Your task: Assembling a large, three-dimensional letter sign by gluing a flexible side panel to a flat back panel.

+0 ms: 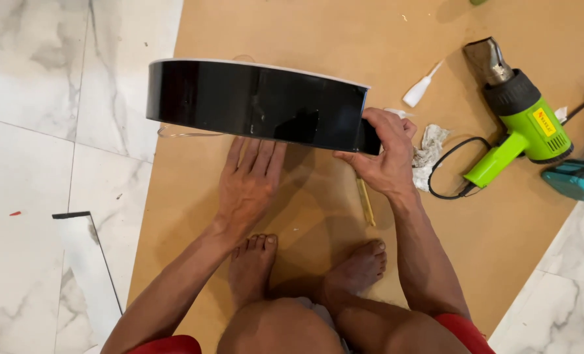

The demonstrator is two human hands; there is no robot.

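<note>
Looking at a wide, glossy black strip (259, 105), stood on its long edge in a gentle curve across the far side of a brown board (515, 262) laid on the marble floor (30, 131). Pinched at its right end by the right hand (380, 154), fingers (370, 118) curled over the top corner and thumb underneath, so properly closed on it. Pressed flat on the board just in front of the strip with the left hand (247, 187), fingers (256, 154) spread and straight, holding nothing, tips tucked under the strip's shadow. Can't tell whether those tips actually touch the strip's bottom edge.

Going by that, seems like the holding-and-shaping bit: keeping the curve upright and steady with one end gripped. Any further bend would call for a firm pinch at that end and a steady brace near the middle, or else a flop onto its face.

Further out: bare feet (253, 262) on the board, a thin yellowish stick (365, 203) beside the right wrist, a crumpled white rag (431, 145) next to the right hand, a small white nozzle (422, 88) beyond it. Then a green heat gun (525, 121) lying on its side with its black cord looped, well clear of the strip. Teal tool (580, 180) at the right edge, and an offcut strip (89, 269) out on the floor to the left.
</note>
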